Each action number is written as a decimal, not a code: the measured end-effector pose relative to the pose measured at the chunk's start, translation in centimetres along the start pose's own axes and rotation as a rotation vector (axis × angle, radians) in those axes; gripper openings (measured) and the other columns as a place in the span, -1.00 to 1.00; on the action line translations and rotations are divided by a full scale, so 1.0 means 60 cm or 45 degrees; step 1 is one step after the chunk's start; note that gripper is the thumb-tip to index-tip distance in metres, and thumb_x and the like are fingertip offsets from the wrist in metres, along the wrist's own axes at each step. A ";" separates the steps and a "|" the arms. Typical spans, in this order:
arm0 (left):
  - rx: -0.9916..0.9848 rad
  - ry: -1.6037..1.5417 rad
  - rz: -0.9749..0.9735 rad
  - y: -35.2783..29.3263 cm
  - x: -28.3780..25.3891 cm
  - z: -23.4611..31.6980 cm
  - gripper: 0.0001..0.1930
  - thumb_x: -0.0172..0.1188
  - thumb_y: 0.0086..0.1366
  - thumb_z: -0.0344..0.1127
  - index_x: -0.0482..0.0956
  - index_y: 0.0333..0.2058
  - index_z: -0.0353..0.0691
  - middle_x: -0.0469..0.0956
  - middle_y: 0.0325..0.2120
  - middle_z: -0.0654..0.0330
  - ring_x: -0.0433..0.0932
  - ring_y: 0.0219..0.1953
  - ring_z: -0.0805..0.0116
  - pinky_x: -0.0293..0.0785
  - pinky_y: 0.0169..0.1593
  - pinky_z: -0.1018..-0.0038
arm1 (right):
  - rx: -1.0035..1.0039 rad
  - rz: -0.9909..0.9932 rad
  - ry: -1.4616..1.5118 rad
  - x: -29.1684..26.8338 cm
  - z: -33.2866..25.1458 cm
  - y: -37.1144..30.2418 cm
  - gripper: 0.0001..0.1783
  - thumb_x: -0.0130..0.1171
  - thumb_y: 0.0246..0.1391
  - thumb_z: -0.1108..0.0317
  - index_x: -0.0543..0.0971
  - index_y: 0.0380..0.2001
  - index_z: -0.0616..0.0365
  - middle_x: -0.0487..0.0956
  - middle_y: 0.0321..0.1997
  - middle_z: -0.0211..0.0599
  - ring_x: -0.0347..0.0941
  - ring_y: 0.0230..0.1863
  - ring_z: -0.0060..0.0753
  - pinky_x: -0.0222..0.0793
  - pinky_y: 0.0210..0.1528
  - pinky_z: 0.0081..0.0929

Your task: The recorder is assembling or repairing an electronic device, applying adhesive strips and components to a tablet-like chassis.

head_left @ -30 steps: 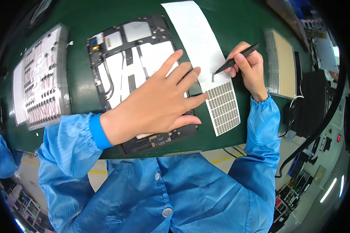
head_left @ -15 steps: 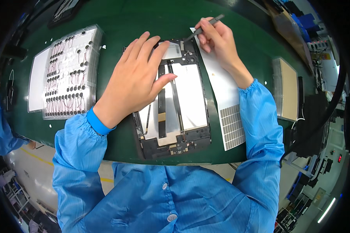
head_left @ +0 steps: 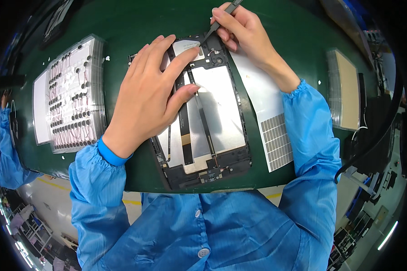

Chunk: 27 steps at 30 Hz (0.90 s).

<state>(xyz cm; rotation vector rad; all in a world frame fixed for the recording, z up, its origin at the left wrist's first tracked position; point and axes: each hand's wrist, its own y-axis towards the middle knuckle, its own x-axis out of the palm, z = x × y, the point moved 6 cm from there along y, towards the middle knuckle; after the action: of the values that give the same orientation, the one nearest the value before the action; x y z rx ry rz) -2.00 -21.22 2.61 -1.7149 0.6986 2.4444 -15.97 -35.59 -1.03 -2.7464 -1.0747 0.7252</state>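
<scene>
An opened tablet [head_left: 226, 108] lies with its silver inner plates, dark ribbon cables and black frame exposed. My left hand [head_left: 149, 90] is spread over its upper left part, fingers apart, the index fingertip on the small silver plate near the top edge. In my right hand [head_left: 246, 36] is a pair of dark tweezers [head_left: 212, 30], pinched between thumb and fingers. Their tip points down at the tablet's top edge, just beyond my left index fingertip. Whether the tip grips anything is too small to tell.
Right of the tablet lies a white sheet with grey rectangular stickers [head_left: 276, 142]. Stacked clear trays [head_left: 99, 90] of small round black wired parts stand at left. Another clear tray stack [head_left: 343, 90] is at right. A person's blue sleeve [head_left: 11, 158] shows at far left.
The whole view has shifted a little. My right hand has brought the tweezers' tip leftward along the tablet's top edge, closer to my left index finger. My left hand still lies on the tablet.
</scene>
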 end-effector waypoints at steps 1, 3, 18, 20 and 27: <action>0.002 0.005 0.005 0.000 -0.001 0.000 -0.50 0.15 0.31 -0.02 0.42 0.18 0.00 0.35 0.15 -0.13 0.33 0.20 -0.20 0.22 0.28 0.04 | -0.205 0.058 0.271 0.005 0.021 0.010 -0.75 0.10 0.32 0.16 0.39 -0.16 0.09 0.48 -0.41 -0.36 0.38 -0.49 -0.62 0.26 -0.40 -0.77; 0.043 0.038 0.009 0.000 0.000 0.005 -0.53 0.15 0.32 -0.03 0.46 0.17 0.03 0.35 0.15 -0.13 0.35 0.19 -0.18 0.24 0.28 0.05 | -0.434 0.116 0.513 -0.001 0.033 0.010 -0.68 0.09 0.33 0.06 0.50 -0.28 0.11 0.39 -0.62 -0.54 0.19 -0.70 -0.77 0.05 -0.64 -0.75; 0.186 0.106 0.021 -0.002 0.000 0.012 -0.55 0.16 0.28 -0.25 0.47 0.15 -0.18 0.37 0.23 0.16 0.20 0.36 0.09 0.12 0.38 0.13 | -0.785 0.759 0.493 -0.038 -0.013 -0.033 -0.77 0.09 0.34 0.24 0.48 -0.15 0.20 0.54 -0.45 -0.31 0.28 -0.62 -0.71 0.16 -0.60 -0.70; 0.222 0.074 0.056 -0.002 0.012 0.013 -0.53 0.17 0.28 -0.21 0.45 0.11 -0.29 0.42 0.17 0.11 0.23 0.34 0.13 0.06 0.41 0.15 | -0.815 0.725 0.455 -0.033 -0.018 -0.042 -0.77 0.03 0.37 0.25 0.48 -0.13 0.20 0.57 -0.41 -0.25 0.28 -0.63 -0.71 0.18 -0.59 -0.71; 0.344 0.128 0.285 -0.016 -0.021 0.043 -0.59 0.18 0.28 -0.08 0.50 -0.07 -0.29 0.50 -0.07 0.10 0.43 0.13 0.20 0.29 0.21 0.26 | -0.768 0.677 0.103 -0.012 -0.052 -0.044 -0.79 -0.04 0.40 0.31 0.49 -0.10 0.22 0.65 -0.31 -0.20 0.39 -0.57 -0.71 0.28 -0.52 -0.72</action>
<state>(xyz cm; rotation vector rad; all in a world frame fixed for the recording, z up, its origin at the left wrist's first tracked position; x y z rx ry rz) -3.47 -19.06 4.14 -1.7431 1.2318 2.2733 -16.58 -33.85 2.70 -3.6091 -0.6074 0.3569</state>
